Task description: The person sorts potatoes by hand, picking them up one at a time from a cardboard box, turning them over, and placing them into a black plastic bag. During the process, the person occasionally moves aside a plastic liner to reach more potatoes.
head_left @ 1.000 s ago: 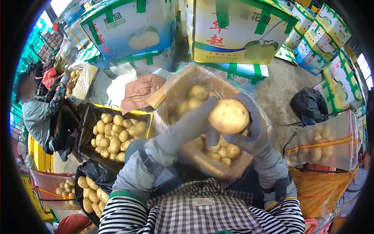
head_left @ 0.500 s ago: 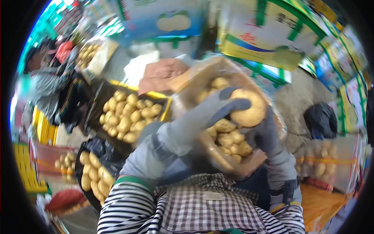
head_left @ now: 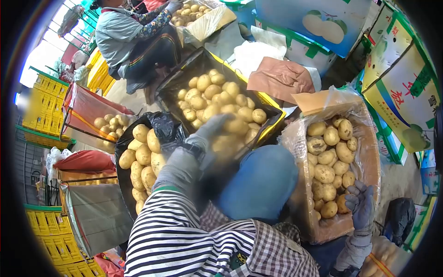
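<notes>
My left hand (head_left: 210,130), in a grey glove and smeared by motion, reaches over the black-lined yellow crate (head_left: 272,125) of potatoes. A blurred potato (head_left: 236,125) is at its fingers, close over the other potatoes in the crate. At the right, my gloved right hand (head_left: 361,203) is at the near right edge of a plastic-lined cardboard box (head_left: 299,99). Its fingers are loosely bent with nothing in them. Potatoes (head_left: 328,173) of mixed size fill that box, some with dirt on the skin.
Left of my knee (head_left: 260,182) stands a black-lined tub of large potatoes (head_left: 143,161). A brown paper sheet (head_left: 281,78) lies behind the crate. Another person (head_left: 138,41) sits at the back left by a box of potatoes (head_left: 191,13). Printed cartons (head_left: 399,78) stand at the right.
My hands have parted from the large potato held over the cardboard box. The left has swung left to the crate; the right has dropped to the box's edge. My view has turned left.
</notes>
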The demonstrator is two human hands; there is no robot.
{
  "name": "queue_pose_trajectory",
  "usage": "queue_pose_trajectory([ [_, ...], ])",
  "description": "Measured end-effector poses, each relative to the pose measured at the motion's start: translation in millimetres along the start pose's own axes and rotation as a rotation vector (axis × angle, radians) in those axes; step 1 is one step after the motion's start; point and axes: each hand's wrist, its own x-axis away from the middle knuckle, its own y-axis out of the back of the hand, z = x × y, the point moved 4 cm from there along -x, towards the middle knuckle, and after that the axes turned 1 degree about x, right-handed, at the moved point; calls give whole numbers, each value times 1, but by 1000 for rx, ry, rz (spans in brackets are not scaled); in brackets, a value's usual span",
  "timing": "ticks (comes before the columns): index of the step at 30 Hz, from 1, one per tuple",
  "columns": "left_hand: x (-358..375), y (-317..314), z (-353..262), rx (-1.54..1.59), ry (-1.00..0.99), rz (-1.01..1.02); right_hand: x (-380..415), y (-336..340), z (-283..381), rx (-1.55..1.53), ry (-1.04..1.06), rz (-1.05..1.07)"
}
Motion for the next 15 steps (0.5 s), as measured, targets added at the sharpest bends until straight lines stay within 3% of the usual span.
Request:
queue_pose_trajectory([
  [2,-27,-4,33,-758,-291,317,-7,-2,-2,1,10,32],
  [4,0,-22,32,-1157,-66,343,-11,-5,-1,-2,7,69],
  [6,-46,12,46,-1336,-180,-3,-12,-12,3,-17,2,102],
  [7,-35,-26,-13,-1419,-83,-25,-1,-3,4,66,29,43],
  [8,-60,-29,-24,-1452,-537,-126,-8,-4,1,149,46,10],
  [11,14,-120,-160,-795,-667,-106,-14,16,-14,376,61,-19],
  [12,9,-148,-187,-730,-770,24,-18,20,-17,482,66,25],
  [13,56,-190,-215,-625,-806,114,-36,32,-36,572,119,69],
  [14,91,-226,-235,-660,-1163,206,-44,38,-44,595,106,79],
  [15,146,-264,-247,-432,-766,354,-51,44,-52,619,92,89],
])
